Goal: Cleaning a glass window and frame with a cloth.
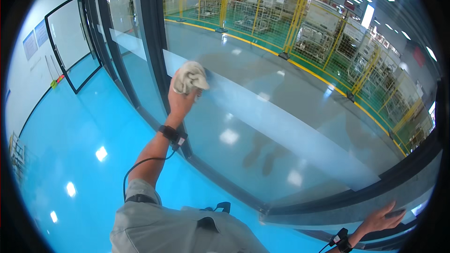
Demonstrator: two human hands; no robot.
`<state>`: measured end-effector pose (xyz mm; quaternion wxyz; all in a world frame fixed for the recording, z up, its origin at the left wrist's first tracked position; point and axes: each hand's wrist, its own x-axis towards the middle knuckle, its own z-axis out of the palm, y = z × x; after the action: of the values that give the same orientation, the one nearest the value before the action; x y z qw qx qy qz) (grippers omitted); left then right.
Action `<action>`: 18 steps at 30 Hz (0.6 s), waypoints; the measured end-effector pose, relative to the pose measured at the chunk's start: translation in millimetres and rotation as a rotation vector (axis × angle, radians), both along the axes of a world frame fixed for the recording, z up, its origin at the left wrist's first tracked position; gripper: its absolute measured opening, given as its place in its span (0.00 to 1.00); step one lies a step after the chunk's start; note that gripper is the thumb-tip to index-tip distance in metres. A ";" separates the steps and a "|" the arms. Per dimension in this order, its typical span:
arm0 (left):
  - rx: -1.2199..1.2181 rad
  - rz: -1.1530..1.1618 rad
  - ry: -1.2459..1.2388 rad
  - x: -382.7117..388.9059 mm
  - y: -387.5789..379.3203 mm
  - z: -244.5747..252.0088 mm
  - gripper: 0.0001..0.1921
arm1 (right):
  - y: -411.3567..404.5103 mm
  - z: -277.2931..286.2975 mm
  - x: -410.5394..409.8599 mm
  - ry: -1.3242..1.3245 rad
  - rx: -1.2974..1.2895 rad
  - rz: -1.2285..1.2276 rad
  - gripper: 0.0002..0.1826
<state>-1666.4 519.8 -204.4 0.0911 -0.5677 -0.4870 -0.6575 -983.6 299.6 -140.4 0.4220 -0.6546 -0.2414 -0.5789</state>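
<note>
My left hand (pixel 181 100) grips a bunched beige cloth (pixel 190 78) against a large glass pane (pixel 228 130), close to its dark upright frame and over the frosted band (pixel 267 116) that crosses the glass. A black strap with a small cabled device (pixel 174 136) circles that wrist. At the lower right, my right hand (pixel 383 218) has its fingers spread beside the grey frame (pixel 372 200). A small dark object lies at its fingers; whether the hand holds it or it is part of the frame, I cannot tell. That wrist also bears a strapped device.
Beyond the glass, yellow mesh fencing (pixel 260 14) encloses machines on a green floor. A black-framed glass door (pixel 72 42) stands at the upper left, with long-handled cleaning tools (pixel 54 82) by the wall. Shiny blue floor (pixel 88 182) extends below.
</note>
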 end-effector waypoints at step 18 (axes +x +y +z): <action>-0.050 0.418 -0.040 -136.1 51.8 111.8 0.28 | 2.0 -2.0 6.1 0.046 -0.002 -0.094 0.32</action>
<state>-1802.5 571.6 -92.6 0.2019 -0.4432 -0.6122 -0.6230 -977.5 301.6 -142.3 0.3989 -0.6788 -0.2012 -0.5827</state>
